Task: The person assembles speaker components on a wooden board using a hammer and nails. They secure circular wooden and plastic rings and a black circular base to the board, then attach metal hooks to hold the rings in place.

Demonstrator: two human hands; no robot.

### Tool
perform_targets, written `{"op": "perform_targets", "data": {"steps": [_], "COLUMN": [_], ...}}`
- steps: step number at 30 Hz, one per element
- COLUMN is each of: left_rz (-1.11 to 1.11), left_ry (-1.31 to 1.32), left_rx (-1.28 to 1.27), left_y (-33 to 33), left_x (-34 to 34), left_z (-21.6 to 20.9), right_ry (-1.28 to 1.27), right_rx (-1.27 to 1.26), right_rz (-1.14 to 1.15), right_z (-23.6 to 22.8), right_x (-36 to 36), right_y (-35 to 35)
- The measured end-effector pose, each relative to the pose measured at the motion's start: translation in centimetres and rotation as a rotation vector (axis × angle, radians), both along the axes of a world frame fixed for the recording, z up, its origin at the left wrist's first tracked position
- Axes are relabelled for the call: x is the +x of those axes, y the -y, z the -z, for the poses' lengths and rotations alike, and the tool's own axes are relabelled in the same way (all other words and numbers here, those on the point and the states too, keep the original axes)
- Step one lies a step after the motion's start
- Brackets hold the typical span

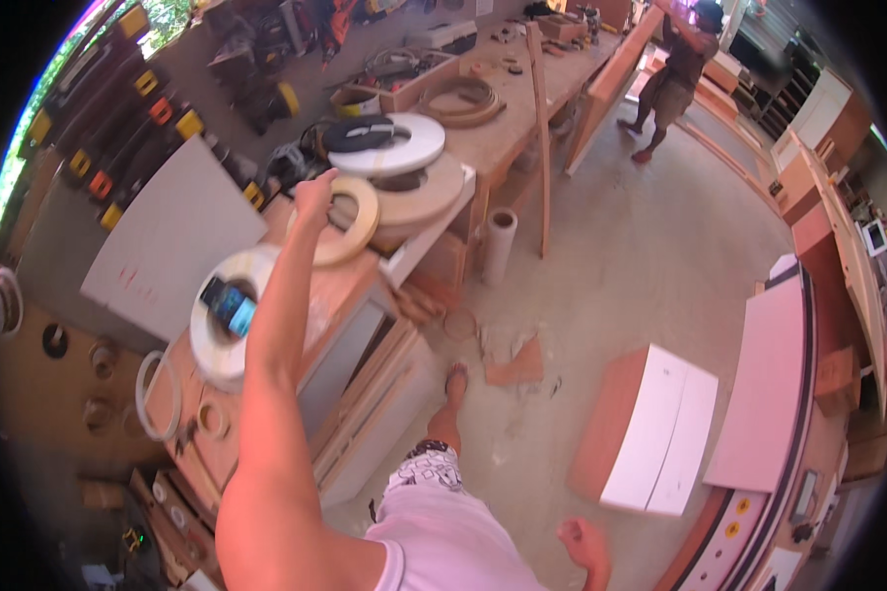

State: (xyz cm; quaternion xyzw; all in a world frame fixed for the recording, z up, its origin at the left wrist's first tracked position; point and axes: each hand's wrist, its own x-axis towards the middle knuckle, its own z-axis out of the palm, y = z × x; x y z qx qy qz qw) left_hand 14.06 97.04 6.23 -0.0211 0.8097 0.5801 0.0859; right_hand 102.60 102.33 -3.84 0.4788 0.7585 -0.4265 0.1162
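Got the left hand [313, 193] at the upper-left rim of a cream ring-shaped roll [369, 212], lol, messy bench.
Fingers curled in, right at the roll's edge; can't tell if pinching it or just resting over it. Right hand [583, 542] down low, well apart from the roll, half-curled, too blurry to tell how tight. On the wooden bench [337, 295], also a white roll [207, 345] with a phone [229, 305] on top. Beyond, a concrete floor [562, 286], a white-fronted cabinet [660, 433] and a co-worker [682, 74] by a tilted wooden panel [606, 84].
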Motion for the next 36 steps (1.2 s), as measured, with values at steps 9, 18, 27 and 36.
{"op": "perform_targets", "data": {"steps": [9,18,27,36], "left_rz": [-0.257,-0.31,-0.333,-0.03], "left_ry": [0.301,0.362,-0.009,-0.917], "left_rx": [-0.652,-0.768,-0.712,-0.605], "left_y": [-16.1,-16.3,-17.2,-12.9], "left_x": [-27.8,-30.9,-30.3,-14.3], "left_z": [7.1,8.3,3.2,-11.9], "right_ry": [0.148,0.008,-0.08,-0.051], "right_rx": [-0.207,-0.426,-0.204,0.121], "right_rz": [0.478,0.612,0.368,-0.035], "right_z": [9.6,1.6,-0.9,-0.1], "right_x": [-10.0,-21.3,-25.3,-32.2], "right_y": [-7.8,-16.6,-23.1,-27.7]}}
